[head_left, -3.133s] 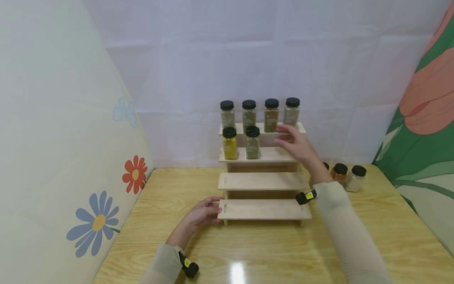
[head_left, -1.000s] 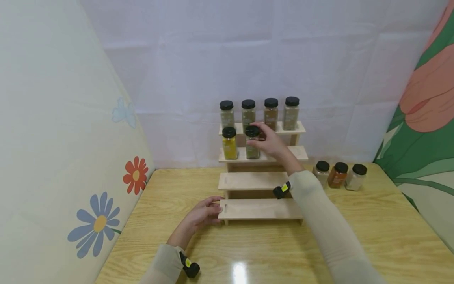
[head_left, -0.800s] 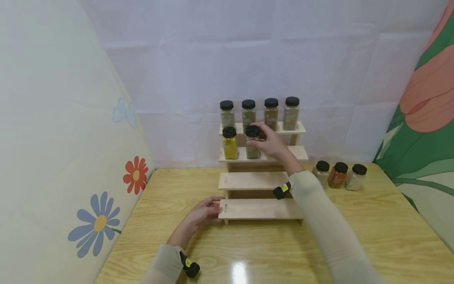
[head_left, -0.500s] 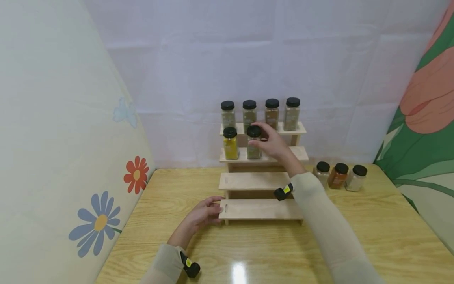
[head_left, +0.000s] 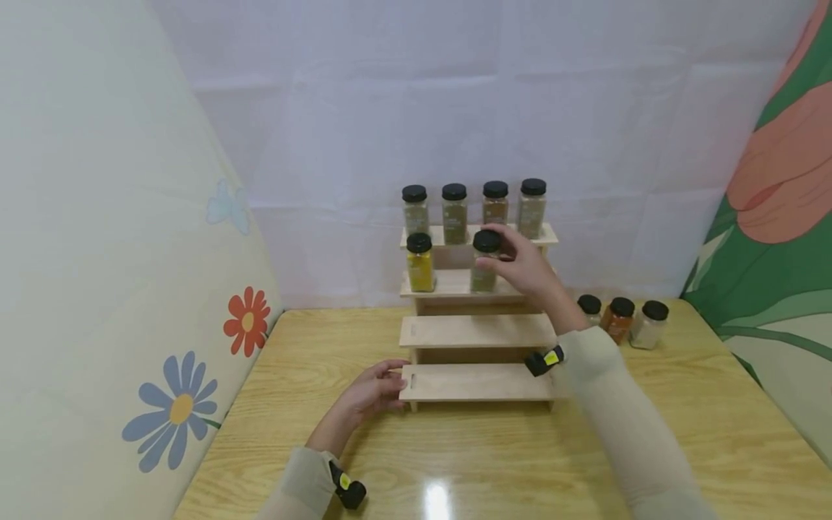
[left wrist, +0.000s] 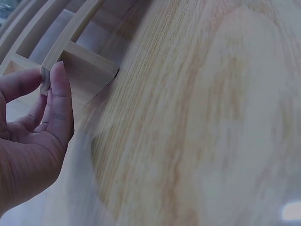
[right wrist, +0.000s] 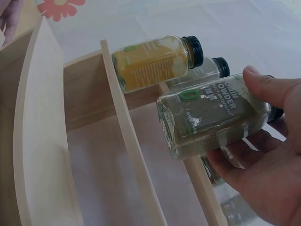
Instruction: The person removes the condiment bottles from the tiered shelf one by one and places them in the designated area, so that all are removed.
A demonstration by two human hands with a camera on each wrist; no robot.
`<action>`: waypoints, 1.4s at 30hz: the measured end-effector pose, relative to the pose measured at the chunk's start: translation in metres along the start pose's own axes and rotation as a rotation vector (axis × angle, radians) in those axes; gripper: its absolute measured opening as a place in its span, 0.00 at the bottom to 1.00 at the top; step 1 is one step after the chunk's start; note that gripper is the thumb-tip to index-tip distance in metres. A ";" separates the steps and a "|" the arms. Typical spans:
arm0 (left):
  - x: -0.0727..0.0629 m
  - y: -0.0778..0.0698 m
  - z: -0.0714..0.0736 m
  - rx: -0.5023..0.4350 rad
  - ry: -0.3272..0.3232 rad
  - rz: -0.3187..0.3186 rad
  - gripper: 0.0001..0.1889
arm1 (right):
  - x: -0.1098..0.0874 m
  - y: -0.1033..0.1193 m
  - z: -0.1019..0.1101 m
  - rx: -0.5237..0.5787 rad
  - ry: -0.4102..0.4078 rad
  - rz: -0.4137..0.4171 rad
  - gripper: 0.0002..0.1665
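Note:
My right hand [head_left: 528, 269] grips a square glass spice jar [head_left: 483, 276] with a black lid and grey-green powder, at the second tier from the top of a pale wooden rack [head_left: 477, 381]. Part of the label on this spice jar [right wrist: 207, 117] reads "UMIN OWDER" in the right wrist view. Whether its base touches the shelf I cannot tell. To its left stands a yellow spice jar [head_left: 420, 271], a gap between them. My left hand [head_left: 369, 393] pinches the left end of the lowest shelf, thumb above and fingers below, as the left wrist view also shows.
A row of several black-lidded spice jars [head_left: 455, 217] fills the top tier, right behind the held jar. On the wooden table [head_left: 312, 347], to the right of the rack, stand three more, one an orange-red spice jar [head_left: 617, 321]. A white cloth [head_left: 364, 130] hangs behind.
Three seconds ago my right hand was empty near the rack's right side. It then took hold of the grey-green spice jar, which has now moved right, away from the yellow one. My left hand stays put.

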State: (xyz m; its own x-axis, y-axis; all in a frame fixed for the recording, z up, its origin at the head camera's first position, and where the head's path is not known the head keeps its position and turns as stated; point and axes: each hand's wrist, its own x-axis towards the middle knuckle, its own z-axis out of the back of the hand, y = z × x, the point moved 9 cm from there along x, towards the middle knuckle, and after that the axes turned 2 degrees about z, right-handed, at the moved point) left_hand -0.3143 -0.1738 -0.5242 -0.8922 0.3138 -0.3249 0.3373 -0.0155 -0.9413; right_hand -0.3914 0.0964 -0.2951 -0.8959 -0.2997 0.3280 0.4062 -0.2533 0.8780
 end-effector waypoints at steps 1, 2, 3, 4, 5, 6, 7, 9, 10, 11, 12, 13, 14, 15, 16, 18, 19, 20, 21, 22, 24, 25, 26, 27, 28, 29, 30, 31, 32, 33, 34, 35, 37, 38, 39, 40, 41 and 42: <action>0.000 0.000 0.000 -0.001 0.001 -0.002 0.28 | -0.002 0.000 0.003 -0.010 -0.002 0.003 0.38; 0.000 0.000 0.000 -0.003 0.003 -0.004 0.28 | -0.004 0.000 0.006 -0.018 -0.004 0.004 0.37; 0.000 0.000 -0.001 -0.004 0.005 -0.006 0.28 | -0.006 0.000 0.009 -0.030 -0.005 0.005 0.37; 0.000 0.000 0.000 -0.004 0.005 -0.007 0.28 | -0.009 -0.001 0.012 -0.040 -0.009 0.007 0.37; 0.000 0.000 0.000 -0.004 0.007 -0.007 0.27 | -0.011 -0.001 0.014 -0.046 -0.012 0.006 0.37; 0.000 0.000 -0.001 -0.005 0.010 -0.010 0.27 | -0.013 -0.002 0.017 -0.049 -0.016 0.004 0.38; 0.000 0.000 -0.001 -0.006 0.011 -0.010 0.27 | -0.016 -0.002 0.020 -0.051 -0.017 0.006 0.38; 0.000 0.000 -0.001 -0.009 0.011 -0.009 0.27 | -0.021 -0.003 0.025 -0.056 -0.022 0.011 0.39; 0.001 0.000 0.000 -0.010 0.009 -0.007 0.27 | -0.023 -0.004 0.028 -0.058 -0.025 0.010 0.39; 0.001 0.000 0.000 -0.011 0.008 -0.006 0.27 | -0.025 -0.004 0.031 -0.058 -0.026 0.008 0.39; 0.001 0.000 0.000 -0.012 0.006 -0.004 0.27 | -0.028 -0.004 0.033 -0.064 -0.029 0.011 0.39; 0.001 0.001 0.001 -0.011 0.003 -0.001 0.27 | -0.030 -0.005 0.035 -0.070 -0.030 0.009 0.39; 0.001 0.001 0.001 -0.010 0.001 0.001 0.27 | -0.032 -0.005 0.037 -0.074 -0.032 0.005 0.38; 0.001 0.001 0.001 -0.009 0.000 0.004 0.27 | -0.034 -0.006 0.039 -0.074 -0.032 -0.001 0.38; 0.000 0.001 0.001 -0.008 -0.003 0.005 0.27 | -0.037 -0.007 0.042 -0.075 -0.033 -0.009 0.38; 0.000 0.001 0.001 -0.007 -0.002 0.008 0.27 | -0.042 -0.008 0.045 -0.071 -0.030 -0.014 0.38; -0.001 0.000 0.000 -0.005 0.001 0.006 0.27 | -0.045 -0.008 0.047 -0.076 -0.030 -0.020 0.38; -0.001 0.000 0.000 -0.006 0.004 0.007 0.27 | -0.048 -0.009 0.049 -0.079 -0.030 -0.023 0.38; -0.001 0.000 0.000 -0.008 0.005 0.007 0.27 | -0.051 -0.009 0.051 -0.083 -0.029 -0.023 0.38; -0.001 0.000 -0.001 -0.009 0.007 0.006 0.27 | -0.053 -0.009 0.054 -0.091 -0.029 -0.021 0.38; -0.001 0.000 -0.001 -0.008 0.013 0.004 0.27 | -0.059 -0.009 0.058 -0.120 -0.033 -0.016 0.38; -0.001 0.000 -0.001 -0.008 0.015 0.002 0.27 | -0.061 -0.009 0.060 -0.132 -0.036 -0.014 0.37; 0.000 0.000 -0.001 -0.010 0.014 0.003 0.27 | -0.064 -0.010 0.062 -0.139 -0.037 -0.013 0.37; 0.000 0.000 0.000 -0.010 0.014 0.001 0.27 | -0.067 -0.011 0.064 -0.139 -0.038 -0.016 0.37; 0.000 0.000 0.000 -0.011 0.015 -0.002 0.27 | -0.069 -0.011 0.066 -0.142 -0.042 -0.019 0.37; 0.000 0.000 0.000 -0.010 0.018 -0.004 0.27 | -0.072 -0.012 0.068 -0.141 -0.046 -0.018 0.37; 0.000 0.000 0.000 -0.012 0.021 -0.006 0.27 | -0.074 -0.013 0.070 -0.136 -0.046 -0.018 0.38; 0.000 -0.001 0.000 -0.012 0.021 -0.007 0.27 | -0.077 -0.014 0.071 -0.131 -0.047 -0.024 0.38; 0.000 -0.001 0.000 -0.014 0.022 -0.008 0.27 | -0.079 -0.015 0.073 -0.127 -0.047 -0.028 0.38; 0.000 -0.001 0.000 -0.015 0.023 -0.008 0.27 | -0.082 -0.016 0.075 -0.124 -0.049 -0.033 0.38; 0.000 0.000 0.000 -0.016 0.023 -0.006 0.27 | -0.084 -0.017 0.077 -0.128 -0.049 -0.038 0.39; 0.000 0.000 0.001 -0.016 0.022 -0.004 0.27 | -0.086 -0.019 0.079 -0.133 -0.050 -0.043 0.39; 0.001 0.000 0.001 -0.018 0.014 0.001 0.27 | -0.091 -0.021 0.082 -0.146 -0.050 -0.065 0.39; 0.001 0.001 0.001 -0.018 0.013 0.003 0.27 | -0.094 -0.022 0.084 -0.152 -0.052 -0.072 0.39; 0.001 0.001 0.001 -0.016 0.012 0.006 0.27 | -0.096 -0.023 0.085 -0.157 -0.054 -0.079 0.39; 0.001 0.001 0.001 -0.015 0.011 0.007 0.28 | -0.098 -0.024 0.087 -0.163 -0.056 -0.082 0.40; 0.001 0.001 0.001 -0.016 0.011 0.007 0.28 | -0.101 -0.025 0.088 -0.164 -0.056 -0.082 0.40; 0.001 0.001 0.001 -0.016 0.011 0.009 0.28 | -0.103 -0.026 0.089 -0.164 -0.055 -0.081 0.40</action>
State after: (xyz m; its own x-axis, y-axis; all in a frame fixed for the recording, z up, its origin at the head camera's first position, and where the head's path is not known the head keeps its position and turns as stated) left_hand -0.3148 -0.1746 -0.5259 -0.8859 0.3240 -0.3320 0.3500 -0.0031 -0.9368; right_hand -0.3259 0.2154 -0.3204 -0.9335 -0.2226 0.2811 0.3522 -0.4221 0.8353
